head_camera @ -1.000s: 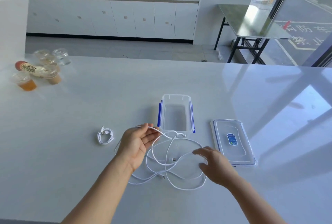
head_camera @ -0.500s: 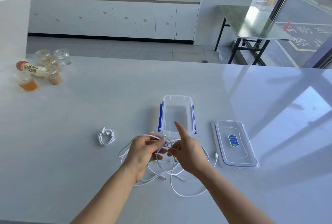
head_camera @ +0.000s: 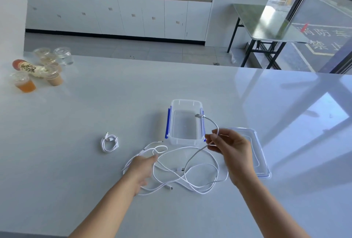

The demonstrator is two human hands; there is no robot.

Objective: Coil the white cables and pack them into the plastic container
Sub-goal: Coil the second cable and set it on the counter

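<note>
White loose cables [head_camera: 190,173] uncoiled; one coil [head_camera: 109,142] done, unpacked; box [head_camera: 185,139] empty. Right hand [head_camera: 231,152] pinches a cable, left hand [head_camera: 142,169] flat on tangle.

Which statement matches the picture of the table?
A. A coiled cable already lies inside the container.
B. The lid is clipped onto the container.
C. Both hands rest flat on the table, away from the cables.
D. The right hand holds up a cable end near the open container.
D: the right hand pinches a white cable whose plug hangs at the rim of the open, empty container; the lid lies beside it.
</note>
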